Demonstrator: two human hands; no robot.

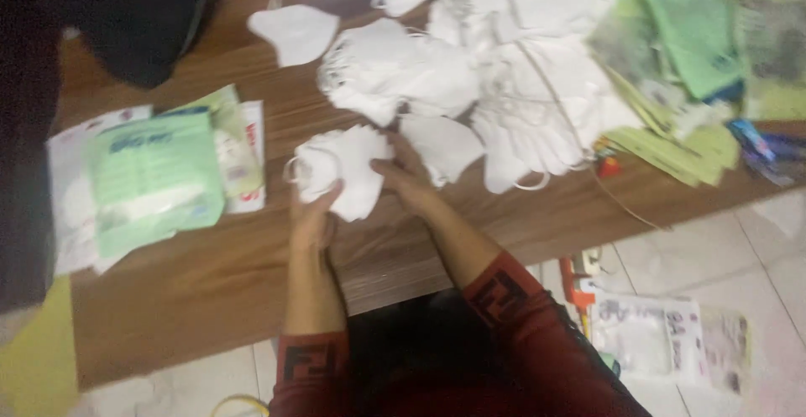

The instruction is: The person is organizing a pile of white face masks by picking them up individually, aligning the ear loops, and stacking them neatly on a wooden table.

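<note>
Wood-grain tabletop [210,299] fills most of the view, with pale floor tiles [739,257] showing at four o'clock. A big heap of white masks [504,73] sprawls from twelve to two o'clock, spilling toward the centre. Beyond it, at two o'clock, lies a loose pile of green packets [688,39], partly blurred. At nine o'clock sits a stack of green and white packets [155,178], lying flat, well apart from the heap. A dark garment [126,14] covers the corner at eleven o'clock. On the floor at five o'clock rests a clear bag of white goods [651,337]. One single white mask [294,32] lies alone at twelve o'clock, just beside the heap.

At the centre, a small bundle of white masks [340,169] is held between both hands. The left hand [312,220] grips its lower edge from six o'clock, fingers curled. The right hand [405,173] pinches its side from three o'clock, fingers partly closed on it.
</note>
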